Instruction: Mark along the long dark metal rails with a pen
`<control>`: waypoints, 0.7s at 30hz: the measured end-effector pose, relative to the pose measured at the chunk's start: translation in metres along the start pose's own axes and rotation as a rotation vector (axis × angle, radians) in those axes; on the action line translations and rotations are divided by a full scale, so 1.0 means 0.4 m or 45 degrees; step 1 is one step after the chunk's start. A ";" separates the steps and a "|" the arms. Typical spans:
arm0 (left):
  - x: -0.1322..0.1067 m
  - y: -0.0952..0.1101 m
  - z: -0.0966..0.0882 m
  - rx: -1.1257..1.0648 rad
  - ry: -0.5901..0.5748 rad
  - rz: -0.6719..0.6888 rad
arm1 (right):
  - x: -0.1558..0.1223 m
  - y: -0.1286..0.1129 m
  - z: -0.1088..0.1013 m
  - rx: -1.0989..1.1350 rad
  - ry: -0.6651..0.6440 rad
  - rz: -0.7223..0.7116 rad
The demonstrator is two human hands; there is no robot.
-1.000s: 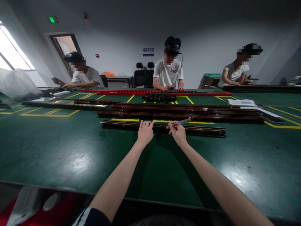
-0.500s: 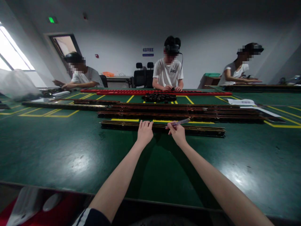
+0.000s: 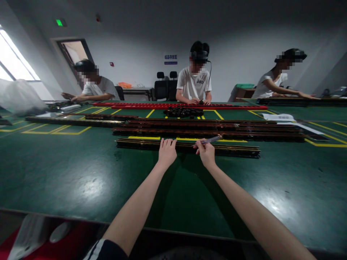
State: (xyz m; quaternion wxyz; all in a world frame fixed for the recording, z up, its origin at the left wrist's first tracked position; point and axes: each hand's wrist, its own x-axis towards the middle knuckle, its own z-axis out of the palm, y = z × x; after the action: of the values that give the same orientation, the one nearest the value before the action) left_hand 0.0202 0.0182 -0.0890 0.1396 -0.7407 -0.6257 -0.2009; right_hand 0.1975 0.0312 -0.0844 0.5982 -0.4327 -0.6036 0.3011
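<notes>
My left hand [image 3: 167, 151] rests on a bundle of long, thin dark strips [image 3: 235, 150] with gold-coloured edges, its fingers curled over the far side. To its right, my right hand [image 3: 206, 153] is closed around a slim pen-like tool [image 3: 214, 139] with a translucent, purplish handle. The thin end of the tool points left, low over the same bundle; whether it touches a strip I cannot tell. The bundle lies crosswise on the green table [image 3: 130, 187] in front of me.
Behind the bundle lies a wider stack of dark strips [image 3: 208, 129]. Farther back are a heap of small black parts [image 3: 183, 112] and long red racks [image 3: 238, 107]. Papers [image 3: 279, 117] lie at right, a plastic bag [image 3: 21, 95] at left. Three people sit across the table.
My right hand has slid slightly right along the bundle with the tool. My left hand has stayed in place. The person at far right has stretched an arm to the right.
</notes>
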 end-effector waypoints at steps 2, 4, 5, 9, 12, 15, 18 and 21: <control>0.000 0.000 -0.001 0.001 -0.005 0.002 | 0.001 0.000 -0.002 -0.001 0.022 0.008; 0.000 0.000 -0.001 0.002 -0.003 0.000 | 0.001 -0.001 -0.003 -0.009 0.018 0.007; 0.000 0.000 -0.001 0.001 0.001 -0.003 | 0.001 -0.002 -0.003 -0.015 0.008 0.004; 0.000 0.000 0.002 -0.007 0.023 -0.002 | 0.000 -0.002 -0.003 -0.023 -0.029 0.005; -0.001 0.001 0.003 -0.004 0.036 -0.008 | 0.000 -0.001 -0.004 -0.027 -0.040 0.012; 0.000 0.002 0.002 -0.002 0.022 -0.011 | 0.000 0.000 -0.004 -0.029 -0.041 0.004; 0.001 0.001 0.001 -0.009 0.027 -0.003 | 0.001 0.002 -0.002 -0.029 -0.034 -0.004; 0.002 -0.002 0.003 -0.032 0.018 -0.001 | 0.002 0.006 -0.001 -0.018 -0.047 -0.001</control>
State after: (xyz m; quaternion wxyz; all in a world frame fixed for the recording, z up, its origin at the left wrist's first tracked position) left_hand 0.0197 0.0195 -0.0896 0.1347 -0.7408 -0.6223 -0.2141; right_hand 0.1982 0.0329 -0.0860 0.5840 -0.4311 -0.6168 0.3046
